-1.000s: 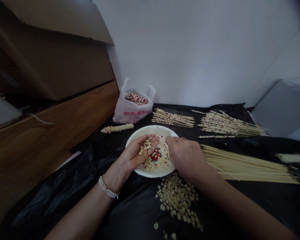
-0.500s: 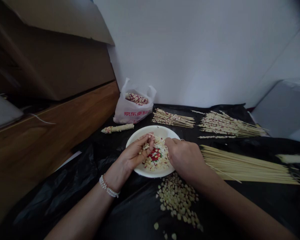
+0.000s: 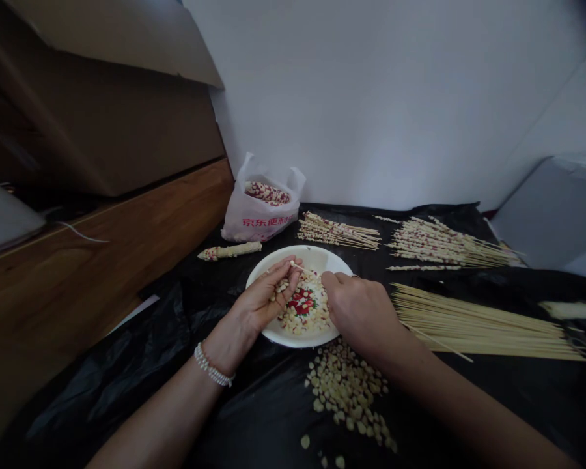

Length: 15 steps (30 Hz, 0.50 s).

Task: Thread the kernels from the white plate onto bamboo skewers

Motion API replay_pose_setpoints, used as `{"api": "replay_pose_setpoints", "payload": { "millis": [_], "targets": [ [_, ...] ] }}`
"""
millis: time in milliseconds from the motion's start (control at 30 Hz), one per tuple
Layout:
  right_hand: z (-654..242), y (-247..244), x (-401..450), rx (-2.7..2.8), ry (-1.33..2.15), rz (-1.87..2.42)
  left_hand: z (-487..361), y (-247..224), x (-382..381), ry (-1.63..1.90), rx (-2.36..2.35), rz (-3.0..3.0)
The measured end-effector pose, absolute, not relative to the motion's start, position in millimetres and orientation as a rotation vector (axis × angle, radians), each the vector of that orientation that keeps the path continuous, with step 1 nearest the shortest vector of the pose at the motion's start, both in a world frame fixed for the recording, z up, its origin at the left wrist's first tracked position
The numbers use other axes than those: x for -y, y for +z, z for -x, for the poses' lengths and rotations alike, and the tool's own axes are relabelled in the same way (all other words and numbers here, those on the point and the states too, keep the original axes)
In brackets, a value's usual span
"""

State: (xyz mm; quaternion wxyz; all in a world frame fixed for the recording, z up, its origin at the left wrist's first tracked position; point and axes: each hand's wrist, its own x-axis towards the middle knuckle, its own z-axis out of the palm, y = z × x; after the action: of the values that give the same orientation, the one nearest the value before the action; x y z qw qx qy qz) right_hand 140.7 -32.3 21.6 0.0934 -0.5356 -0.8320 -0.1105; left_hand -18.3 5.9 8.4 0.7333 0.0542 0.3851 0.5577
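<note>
Black plastic (image 3: 258,417) covers the surface before a pale wall (image 3: 371,98). Cupping loose kernels (image 3: 282,284), the left hand (image 3: 261,301) pinches a pale kernel (image 3: 293,263) at the tip of a thin stick (image 3: 303,268), which runs across to the closed right hand (image 3: 361,309) over a white bowl (image 3: 273,259). Nearby lie a kernel pile (image 3: 346,391), bare sticks (image 3: 478,322) and a mostly stripped cob (image 3: 234,250). Beyond, red characters reading "京东便利," the rest unclear, mark a plastic bag (image 3: 258,225) of corn (image 3: 267,192) beside kernel-threaded sticks (image 3: 339,232).
</note>
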Motion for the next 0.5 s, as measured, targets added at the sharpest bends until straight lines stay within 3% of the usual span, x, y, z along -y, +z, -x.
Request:
{"api": "replay_pose_setpoints", "payload": {
  "millis": [500],
  "targets": [
    [-138.9, 21.7, 34.4, 2.456, -0.362, 1.611, 22.8, 4.2, -9.2, 1.248, -0.799, -0.137]
  ]
}}
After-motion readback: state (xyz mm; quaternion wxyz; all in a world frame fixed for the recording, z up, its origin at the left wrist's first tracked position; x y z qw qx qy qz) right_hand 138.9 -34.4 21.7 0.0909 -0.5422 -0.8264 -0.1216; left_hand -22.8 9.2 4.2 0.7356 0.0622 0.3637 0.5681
